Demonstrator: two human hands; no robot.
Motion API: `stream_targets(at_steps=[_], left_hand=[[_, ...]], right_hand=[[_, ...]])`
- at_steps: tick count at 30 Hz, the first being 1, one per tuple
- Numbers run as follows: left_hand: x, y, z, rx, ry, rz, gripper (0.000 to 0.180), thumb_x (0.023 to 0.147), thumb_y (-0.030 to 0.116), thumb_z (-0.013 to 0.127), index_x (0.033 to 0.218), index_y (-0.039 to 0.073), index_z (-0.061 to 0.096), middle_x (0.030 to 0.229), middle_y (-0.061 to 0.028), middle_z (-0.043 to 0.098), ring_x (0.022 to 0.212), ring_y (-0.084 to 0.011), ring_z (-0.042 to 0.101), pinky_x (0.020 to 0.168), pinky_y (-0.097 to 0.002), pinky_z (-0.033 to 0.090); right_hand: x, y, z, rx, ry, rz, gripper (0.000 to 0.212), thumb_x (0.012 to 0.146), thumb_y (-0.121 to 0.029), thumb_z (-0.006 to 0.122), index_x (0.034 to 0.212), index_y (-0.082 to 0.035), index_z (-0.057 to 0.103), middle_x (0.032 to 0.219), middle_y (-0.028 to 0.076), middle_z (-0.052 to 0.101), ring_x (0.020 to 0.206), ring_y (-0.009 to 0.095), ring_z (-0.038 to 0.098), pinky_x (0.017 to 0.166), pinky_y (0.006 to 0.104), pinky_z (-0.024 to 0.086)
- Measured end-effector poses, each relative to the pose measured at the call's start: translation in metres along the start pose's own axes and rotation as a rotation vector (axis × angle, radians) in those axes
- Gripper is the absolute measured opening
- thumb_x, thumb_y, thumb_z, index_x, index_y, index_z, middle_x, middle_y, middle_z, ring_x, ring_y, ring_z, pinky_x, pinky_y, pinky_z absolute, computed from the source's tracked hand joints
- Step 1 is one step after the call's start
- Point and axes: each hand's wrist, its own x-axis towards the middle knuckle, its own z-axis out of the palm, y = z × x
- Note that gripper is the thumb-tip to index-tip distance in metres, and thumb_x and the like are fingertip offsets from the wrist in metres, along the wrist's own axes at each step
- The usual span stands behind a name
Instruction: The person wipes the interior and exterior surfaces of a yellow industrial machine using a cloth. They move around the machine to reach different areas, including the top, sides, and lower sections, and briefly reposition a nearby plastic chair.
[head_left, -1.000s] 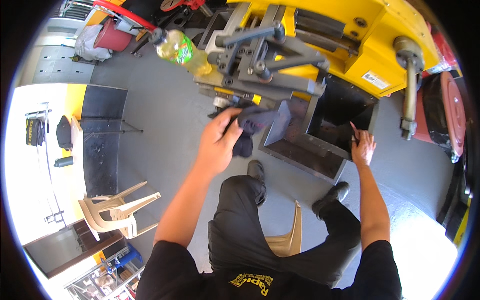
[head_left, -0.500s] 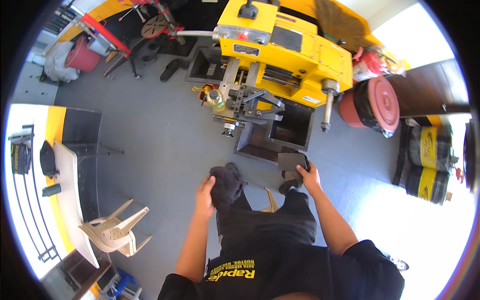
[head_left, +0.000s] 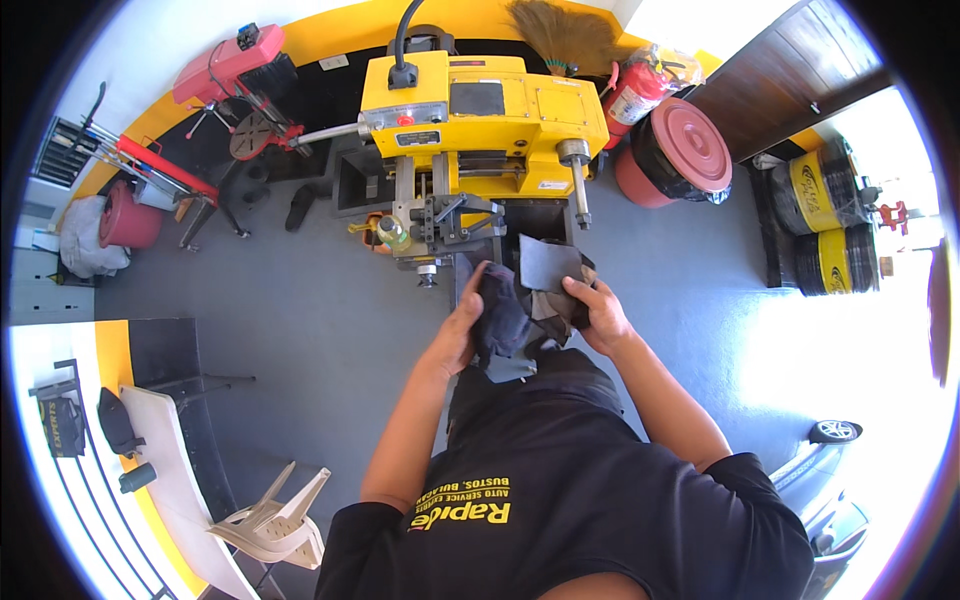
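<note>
Cloth (head_left: 502, 315), dk, gripped in L hand (head_left: 460, 328) fingers (head_left: 474, 288); R hand (head_left: 606, 318) fingers grip gray sheet (head_left: 548, 264) just beside.

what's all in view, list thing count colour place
Machine: one, yellow, top centre
Bottle: one, greenish, machine's left
Drill press: one, red, upper left
Fire extinguisher: one, red, upper right
Bins: two, reddish, upper left, upper right
Broom: one, tan, behind machine
Drums: two, black-yellow, right
Table: one, white, lower left
Chair: one, beige, lower left
Car: one, grey, lower right
Cloth: one, blackish, centre
Sheet: one, grey, centre
Crumpled fabric: count unclear, grey-brown, under sheet
Left hand: one, bare, on cloth
Right hand: one, bare, on sheet
</note>
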Motion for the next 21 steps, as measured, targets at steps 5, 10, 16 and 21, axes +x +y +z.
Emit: stream_targets(at_steps=[5, 10, 16, 21], left_hand=[[0.027, -0.018, 0.041, 0.121, -0.019, -0.153, 0.093, 0.093, 0.054, 0.077, 0.160, 0.005, 0.036, 0.156, -0.0139, 0.050, 0.142, -0.0274, 0.051, 0.119, -0.0428, 0.042], [0.064, -0.047, 0.095, 0.037, 0.369, -0.015, 0.050, 0.100, 0.035, 0.074, 0.136, 0.003, 0.061, 0.124, -0.0107, 0.070, 0.114, -0.0226, 0.068, 0.098, -0.0397, 0.056], [0.087, -0.081, 0.140, -0.053, 0.628, 0.172, 0.040, 0.103, 0.030, 0.069, 0.133, 0.004, 0.064, 0.123, -0.0113, 0.072, 0.113, -0.0240, 0.070, 0.100, -0.0409, 0.056], [0.075, -0.097, 0.167, -0.326, 0.668, 0.282, 0.038, 0.106, 0.031, 0.060, 0.130, 0.002, 0.063, 0.121, -0.0150, 0.072, 0.111, -0.0283, 0.071, 0.104, -0.0438, 0.055]], right_hand=[[0.003, -0.020, -0.001, -0.014, -0.011, -0.032, 0.037, 0.102, -0.021, 0.068, 0.133, -0.001, 0.063, 0.124, 0.009, 0.072, 0.110, 0.021, 0.070, 0.102, 0.0353, 0.054], [0.020, -0.033, -0.025, -0.252, -0.068, -0.077, 0.052, 0.099, -0.028, 0.075, 0.137, 0.004, 0.060, 0.127, 0.013, 0.070, 0.114, 0.022, 0.066, 0.103, 0.0350, 0.051], [0.050, -0.093, -0.089, -0.927, -0.383, -0.156, 0.059, 0.098, -0.041, 0.075, 0.139, 0.000, 0.061, 0.123, 0.011, 0.059, 0.118, 0.023, 0.059, 0.106, 0.0369, 0.046], [0.089, -0.127, -0.125, -0.514, -0.519, 0.204, 0.047, 0.104, -0.034, 0.068, 0.142, -0.007, 0.062, 0.139, 0.007, 0.060, 0.128, 0.020, 0.054, 0.112, 0.0374, 0.042]])
